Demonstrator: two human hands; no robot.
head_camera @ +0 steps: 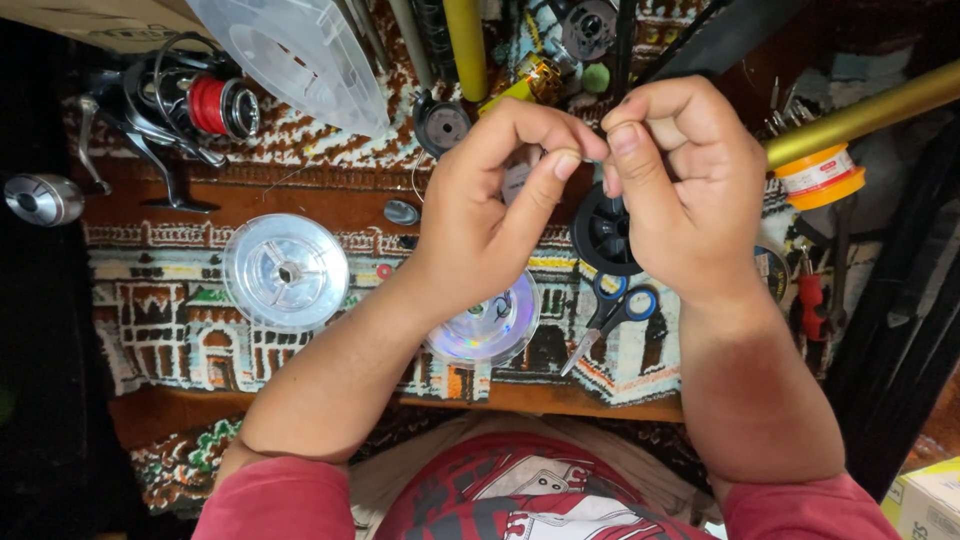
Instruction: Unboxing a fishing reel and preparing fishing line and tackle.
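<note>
— Where's the line?
— Pinched between both hands — left hand (490, 215) and right hand (680, 190) grip a thin fishing line (585, 157) above the black spool (603, 232).
— Risk?
— It's fine and slick — any slack grip could let it slip free.
</note>
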